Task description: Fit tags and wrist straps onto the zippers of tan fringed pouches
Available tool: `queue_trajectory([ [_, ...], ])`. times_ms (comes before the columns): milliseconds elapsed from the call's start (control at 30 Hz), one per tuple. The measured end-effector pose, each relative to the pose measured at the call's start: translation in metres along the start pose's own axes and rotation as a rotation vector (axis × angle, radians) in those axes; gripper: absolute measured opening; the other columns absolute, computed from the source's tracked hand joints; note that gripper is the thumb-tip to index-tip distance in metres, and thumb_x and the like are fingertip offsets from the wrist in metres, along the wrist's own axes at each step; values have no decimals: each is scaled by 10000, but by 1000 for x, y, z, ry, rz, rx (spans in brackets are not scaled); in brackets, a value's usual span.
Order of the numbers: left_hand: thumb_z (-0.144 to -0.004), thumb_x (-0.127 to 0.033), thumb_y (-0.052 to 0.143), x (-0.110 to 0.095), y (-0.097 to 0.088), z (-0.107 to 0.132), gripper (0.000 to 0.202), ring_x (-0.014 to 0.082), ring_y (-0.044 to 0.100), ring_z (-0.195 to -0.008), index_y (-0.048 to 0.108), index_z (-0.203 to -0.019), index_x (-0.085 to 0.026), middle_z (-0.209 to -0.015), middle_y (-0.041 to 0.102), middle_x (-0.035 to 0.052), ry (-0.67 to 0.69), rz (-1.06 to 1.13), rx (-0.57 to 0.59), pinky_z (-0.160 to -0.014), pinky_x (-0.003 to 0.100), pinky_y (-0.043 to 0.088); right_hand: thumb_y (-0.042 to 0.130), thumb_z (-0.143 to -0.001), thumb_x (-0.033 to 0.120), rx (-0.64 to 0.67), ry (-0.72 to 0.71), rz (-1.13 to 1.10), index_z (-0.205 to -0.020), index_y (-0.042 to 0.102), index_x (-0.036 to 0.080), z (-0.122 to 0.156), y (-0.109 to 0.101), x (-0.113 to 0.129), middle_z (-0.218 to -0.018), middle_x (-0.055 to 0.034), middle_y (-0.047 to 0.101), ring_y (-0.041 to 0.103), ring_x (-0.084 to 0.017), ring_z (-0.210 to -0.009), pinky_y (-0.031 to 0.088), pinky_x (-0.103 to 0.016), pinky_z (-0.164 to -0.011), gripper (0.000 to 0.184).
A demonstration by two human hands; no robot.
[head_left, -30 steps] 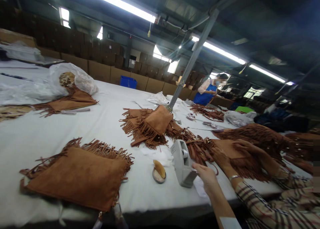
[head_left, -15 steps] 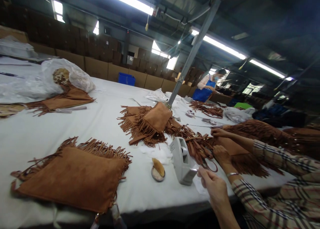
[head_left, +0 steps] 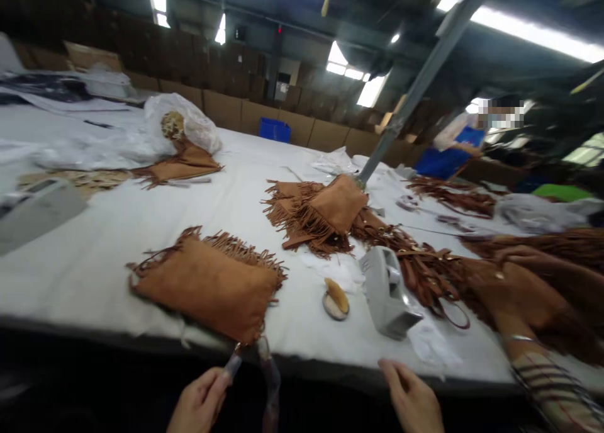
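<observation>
The left hand [head_left: 201, 403] is at the front of the view, below the table's near edge, its thumb and fingers closed on the wrapped end of a strap [head_left: 234, 361]. Level with it and well apart to the right is the right hand [head_left: 413, 396], thumb and forefinger close together; whether anything thin is pinched there, I cannot tell. A second wrapped length [head_left: 272, 386] hangs over the edge between the hands, nearer the left one and touched by neither.

Just beyond the left hand lies the brown bag [head_left: 212, 288], flat on the white table [head_left: 165, 216]. Its long axis runs left to right, slanting so that the right end sits closer to the edge; the fringe is along its far side. The near right corner, where the strap joins, points toward the left fingers, so the left hand is much the nearer to the bag. From the right fingertips, the bag lies away to the left and a little farther in.

The grey tape dispenser [head_left: 387, 301] stands just beyond the right hand, apart from it, with a small dish [head_left: 336, 308] beside it. Farther right, a co-worker's hand [head_left: 493, 288] rests at another brown bag. Behind these is a heap of fringed bags [head_left: 340, 205].
</observation>
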State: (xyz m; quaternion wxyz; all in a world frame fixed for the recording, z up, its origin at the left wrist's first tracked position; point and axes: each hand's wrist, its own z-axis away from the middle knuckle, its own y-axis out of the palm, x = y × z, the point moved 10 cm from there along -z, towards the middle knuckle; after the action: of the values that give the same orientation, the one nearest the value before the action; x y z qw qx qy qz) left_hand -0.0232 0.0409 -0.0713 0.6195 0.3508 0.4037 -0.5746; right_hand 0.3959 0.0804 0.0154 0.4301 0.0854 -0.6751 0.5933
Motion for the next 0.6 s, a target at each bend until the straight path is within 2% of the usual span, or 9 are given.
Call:
queue_trajectory([
  [67, -714, -750, 484, -10, -2, 1, 588, 93, 278, -492, 565, -680, -169, -520, 292, -76, 77, -17, -11, -464, 220, 228, 573, -672, 577, 244, -126, -75, -764, 726, 203, 30, 52, 41, -835, -76, 731, 652, -279, -844, 478, -298, -767, 414],
  [167, -825, -635, 440, -25, -9, 5, 504, 108, 339, -550, 562, -696, -164, -565, 358, -55, 165, -122, -79, -516, 230, 264, 559, -771, 545, 586, -324, -176, -729, 702, 195, 89, 123, 112, -698, -39, 679, 613, -208, -688, 457, -251, -638, 380],
  [233, -872, -557, 418, -34, -11, 10, 452, 121, 392, -588, 576, -715, -164, -598, 427, -36, 207, -190, -109, -555, 236, 296, 539, -821, 515, 714, -421, -238, -700, 684, 181, 122, 154, 151, -657, -22, 638, 567, -174, -641, 426, -232, -597, 384],
  [300, -901, -484, 401, -41, -11, 15, 399, 135, 448, -619, 581, -729, -172, -640, 509, -14, 250, -234, -123, -590, 241, 327, 535, -839, 495, 785, -476, -296, -699, 682, 168, 143, 178, 178, -657, -17, 626, 543, -159, -639, 405, -225, -593, 385],
  [400, -923, -390, 384, -49, -12, 20, 330, 155, 525, -668, 572, -740, -190, -725, 608, 18, 321, -267, -128, -635, 246, 365, 535, -834, 491, 819, -484, -315, -691, 694, 151, 151, 207, 192, -633, -14, 612, 509, -148, -615, 380, -231, -580, 402],
  [600, -942, -302, 340, -55, -12, 22, 277, 173, 579, -725, 560, -805, -203, -775, 626, 34, 394, -335, -96, -681, 258, 388, 580, -767, 526, 825, -356, -280, -574, 669, 122, 142, 242, 171, -507, 10, 485, 377, -106, -516, 297, -233, -494, 457],
])
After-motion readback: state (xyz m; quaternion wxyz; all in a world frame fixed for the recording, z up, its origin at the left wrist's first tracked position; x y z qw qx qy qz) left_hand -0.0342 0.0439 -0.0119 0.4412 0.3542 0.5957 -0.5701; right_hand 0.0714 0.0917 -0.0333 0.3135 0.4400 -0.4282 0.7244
